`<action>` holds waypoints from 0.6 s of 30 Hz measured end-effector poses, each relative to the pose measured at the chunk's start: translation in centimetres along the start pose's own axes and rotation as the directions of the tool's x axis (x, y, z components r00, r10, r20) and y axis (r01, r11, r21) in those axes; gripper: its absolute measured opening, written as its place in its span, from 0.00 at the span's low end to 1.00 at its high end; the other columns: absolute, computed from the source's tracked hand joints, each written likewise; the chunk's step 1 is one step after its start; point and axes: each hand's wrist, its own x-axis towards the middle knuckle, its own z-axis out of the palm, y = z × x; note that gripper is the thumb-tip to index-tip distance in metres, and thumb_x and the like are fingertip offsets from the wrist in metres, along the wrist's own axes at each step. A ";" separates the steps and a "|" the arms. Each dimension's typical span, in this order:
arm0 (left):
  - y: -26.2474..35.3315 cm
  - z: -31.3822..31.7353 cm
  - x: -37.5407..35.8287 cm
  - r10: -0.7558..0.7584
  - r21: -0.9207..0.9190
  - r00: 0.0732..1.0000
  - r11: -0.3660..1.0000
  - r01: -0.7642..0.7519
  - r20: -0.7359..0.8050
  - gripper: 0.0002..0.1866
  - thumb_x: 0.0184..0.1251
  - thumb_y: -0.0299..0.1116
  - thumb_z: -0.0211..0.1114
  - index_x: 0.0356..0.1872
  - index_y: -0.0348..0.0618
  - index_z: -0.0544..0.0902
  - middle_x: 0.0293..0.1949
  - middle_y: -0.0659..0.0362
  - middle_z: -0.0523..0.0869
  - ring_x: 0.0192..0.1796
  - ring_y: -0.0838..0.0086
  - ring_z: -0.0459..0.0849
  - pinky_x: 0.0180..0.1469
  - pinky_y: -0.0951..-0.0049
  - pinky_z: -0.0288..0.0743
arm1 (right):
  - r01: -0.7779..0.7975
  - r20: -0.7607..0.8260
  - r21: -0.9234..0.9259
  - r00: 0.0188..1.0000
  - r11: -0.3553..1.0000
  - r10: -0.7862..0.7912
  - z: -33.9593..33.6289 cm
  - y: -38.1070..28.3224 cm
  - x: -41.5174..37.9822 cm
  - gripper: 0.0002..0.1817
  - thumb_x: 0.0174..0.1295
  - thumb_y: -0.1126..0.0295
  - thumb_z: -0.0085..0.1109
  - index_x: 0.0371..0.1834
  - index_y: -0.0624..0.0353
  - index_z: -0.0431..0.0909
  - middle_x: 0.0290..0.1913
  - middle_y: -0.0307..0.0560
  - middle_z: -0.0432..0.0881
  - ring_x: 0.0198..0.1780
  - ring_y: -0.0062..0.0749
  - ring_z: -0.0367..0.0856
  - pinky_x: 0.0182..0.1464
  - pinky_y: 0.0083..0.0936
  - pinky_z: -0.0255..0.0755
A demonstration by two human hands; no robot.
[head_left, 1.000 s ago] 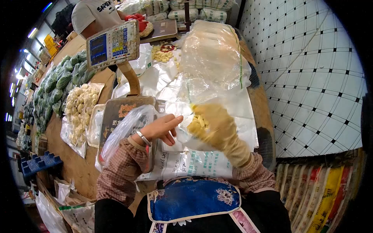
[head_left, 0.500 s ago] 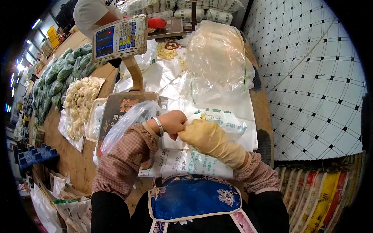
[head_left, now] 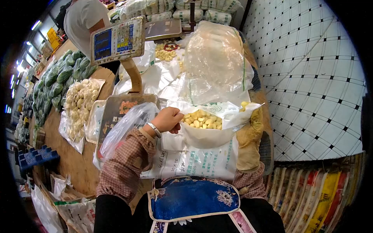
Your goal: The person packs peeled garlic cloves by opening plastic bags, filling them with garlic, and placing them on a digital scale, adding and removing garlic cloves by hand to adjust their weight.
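A white printed sheet (head_left: 198, 159) lies nearest on the counter (head_left: 79, 165), just beyond the blue apron (head_left: 194, 200). On it sits the white bag (head_left: 206, 136), filled with pale cloves (head_left: 202, 119). The bag's long axis runs left to right across the wearer's front, and its mouth gapes upward. The bare left hand (head_left: 169, 119) pinches the rim at the left end; the gloved right hand (head_left: 250, 130) is at the right end under a flap of plastic, its fingers too hidden to tell whether they grip. At left, a crumpled clear bag (head_left: 128, 122) covers part of the scale (head_left: 110, 126) and crowds the left forearm; the scale's display (head_left: 117, 40) rises behind. Farther left are garlic heads (head_left: 81, 99) and bagged green vegetables (head_left: 60, 79). Straight beyond the white bag, a large clear bag (head_left: 217, 62) takes up the counter, with loose cloves (head_left: 165, 54) beside it. Past these come a 2nd scale (head_left: 165, 29), a co-worker (head_left: 79, 23) in white, and stacked sacks (head_left: 186, 14).
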 end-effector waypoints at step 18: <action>-2.7 3.7 -0.1 0.447 0.364 0.849 0.868 -0.337 -0.282 0.22 0.67 0.43 0.44 0.21 0.36 0.74 0.12 0.55 0.74 0.15 0.68 0.73 0.20 0.70 0.66 | 0.596 0.388 -0.740 0.757 -0.311 0.526 3.2 -2.4 0.5 0.52 0.39 0.41 0.61 0.60 0.68 0.53 0.60 0.61 0.59 0.60 0.48 0.60 0.61 0.31 0.55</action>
